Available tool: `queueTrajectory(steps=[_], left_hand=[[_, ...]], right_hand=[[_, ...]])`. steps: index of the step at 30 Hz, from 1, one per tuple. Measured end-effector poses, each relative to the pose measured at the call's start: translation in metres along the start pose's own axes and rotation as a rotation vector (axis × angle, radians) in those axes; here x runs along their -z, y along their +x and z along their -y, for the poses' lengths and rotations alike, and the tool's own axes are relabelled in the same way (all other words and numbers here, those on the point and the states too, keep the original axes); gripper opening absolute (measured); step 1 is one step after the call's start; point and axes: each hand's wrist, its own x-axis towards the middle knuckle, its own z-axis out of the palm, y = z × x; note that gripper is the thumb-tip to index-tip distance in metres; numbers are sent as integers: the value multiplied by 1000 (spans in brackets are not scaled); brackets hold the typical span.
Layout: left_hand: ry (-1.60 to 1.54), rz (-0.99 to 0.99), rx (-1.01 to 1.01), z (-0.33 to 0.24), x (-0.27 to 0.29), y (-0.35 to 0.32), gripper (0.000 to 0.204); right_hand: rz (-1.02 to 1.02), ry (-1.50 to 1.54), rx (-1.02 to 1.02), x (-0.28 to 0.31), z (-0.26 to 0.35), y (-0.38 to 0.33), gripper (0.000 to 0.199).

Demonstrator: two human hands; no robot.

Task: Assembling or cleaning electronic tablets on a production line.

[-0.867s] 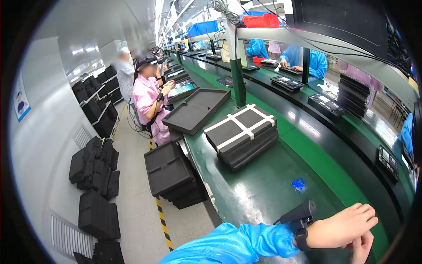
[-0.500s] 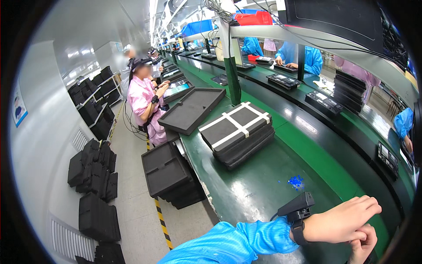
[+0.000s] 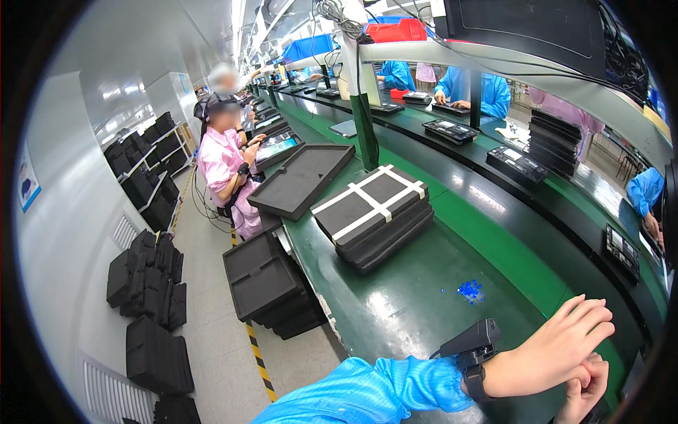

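Resting across the lower right, the left hand (image 3: 558, 350) lies with fingers loosely spread, holding nothing — over the right hand (image 3: 586, 385), which curls shut beneath it, empty as far as shows. Both have drifted slightly right since a moment ago, no nearer the taped stack (image 3: 374, 212) of black trays on the green table (image 3: 417, 304). Blue specks (image 3: 469, 290) lie between.

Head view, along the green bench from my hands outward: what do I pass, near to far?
Left hand over right hand → small blue bits on the green bench → taped stack of black foam trays → empty black tray overhanging the edge → person in pink.
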Motion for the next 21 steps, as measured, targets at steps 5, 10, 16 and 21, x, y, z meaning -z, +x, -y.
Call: queueTrajectory(steps=[5, 10, 16, 21], left_hand=[[-115, -42, -76, 1, -5, 3, 50], [-497, 375, 68, 7, 3, -7, 45], [-625, 644, 12, 7, 6, -11, 49], [-673, 697, 27, 5, 10, -6, 46]], right_hand=[[-59, 52, -45, -2, 9, -3, 26], [453, 28, -301, 25, 17, 5, 33], [706, -43, -99, 16, 20, 11, 28], [695, -70, -43, 15, 15, 8, 25]])
